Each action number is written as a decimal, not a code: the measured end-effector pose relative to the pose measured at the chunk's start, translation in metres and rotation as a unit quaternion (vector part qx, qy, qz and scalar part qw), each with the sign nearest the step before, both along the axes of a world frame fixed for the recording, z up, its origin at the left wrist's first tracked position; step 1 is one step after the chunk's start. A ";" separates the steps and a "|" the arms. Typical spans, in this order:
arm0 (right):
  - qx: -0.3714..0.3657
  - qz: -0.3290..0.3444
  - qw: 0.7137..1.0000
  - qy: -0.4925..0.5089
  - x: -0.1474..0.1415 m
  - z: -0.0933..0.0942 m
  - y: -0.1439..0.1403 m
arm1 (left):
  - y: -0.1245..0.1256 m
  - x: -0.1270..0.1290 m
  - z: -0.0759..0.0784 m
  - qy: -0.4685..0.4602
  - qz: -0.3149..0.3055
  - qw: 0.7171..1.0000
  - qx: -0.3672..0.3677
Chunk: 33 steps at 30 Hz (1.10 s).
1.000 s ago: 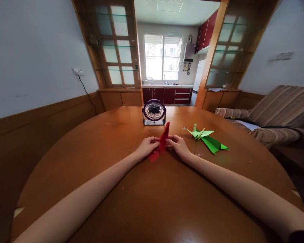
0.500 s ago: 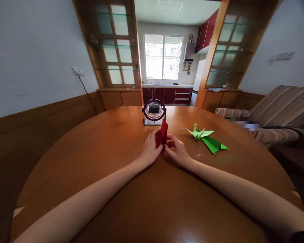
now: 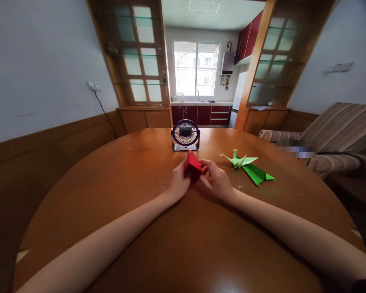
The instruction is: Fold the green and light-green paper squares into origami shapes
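A folded piece of red paper (image 3: pixel 194 166) is held between both hands above the middle of the table. My left hand (image 3: pixel 179 180) grips its left side, fingers closed behind and along the edge. On the other side, my right hand (image 3: pixel 216 180) pinches the right corner between thumb and fingers. Some fingertips are hidden behind the paper. To the right lie a light green origami crane (image 3: pixel 239 161) and a folded green paper plane (image 3: pixel 256 174), touching or overlapping each other.
A small purple-rimmed desk fan (image 3: pixel 185 133) stands just beyond the hands on the oval wooden table (image 3: pixel 110 179). A striped armchair (image 3: pixel 335 138) is at the right. Farther off are glass-shelved cabinets (image 3: pixel 143 61) and a kitchen window (image 3: pixel 197 69).
The red paper has turned and come lower, from standing upright on edge to showing a wider folded face. My right hand has shifted slightly to the right.
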State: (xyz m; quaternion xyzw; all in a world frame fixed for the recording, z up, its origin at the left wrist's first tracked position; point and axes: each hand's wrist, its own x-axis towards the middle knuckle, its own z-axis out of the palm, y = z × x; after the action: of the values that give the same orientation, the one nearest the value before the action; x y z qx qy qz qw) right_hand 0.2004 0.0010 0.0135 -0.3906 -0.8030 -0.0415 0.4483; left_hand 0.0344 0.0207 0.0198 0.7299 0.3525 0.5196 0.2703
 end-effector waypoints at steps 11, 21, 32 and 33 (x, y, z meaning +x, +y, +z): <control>-0.103 0.021 0.990 0.098 0.011 0.001 0.012 | 0.010 0.005 -0.006 -0.109 -0.058 0.990 -0.075; -0.156 0.003 0.978 0.136 0.015 -0.006 0.017 | 0.022 0.004 -0.014 -0.123 -0.085 0.967 -0.205; -0.177 -0.009 0.972 0.152 0.032 -0.012 0.025 | 0.015 0.001 0.005 -0.209 -0.138 0.912 -0.325; -0.176 0.008 0.973 0.149 0.034 -0.013 0.025 | 0.014 -0.002 0.010 -0.204 -0.159 0.905 -0.339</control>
State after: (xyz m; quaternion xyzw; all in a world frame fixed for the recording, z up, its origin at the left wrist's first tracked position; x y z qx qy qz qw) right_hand 0.2349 0.0264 0.0003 -0.4588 -0.7247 0.1626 0.4877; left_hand 0.0327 0.0348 0.0299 0.5187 0.3237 0.4567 0.6462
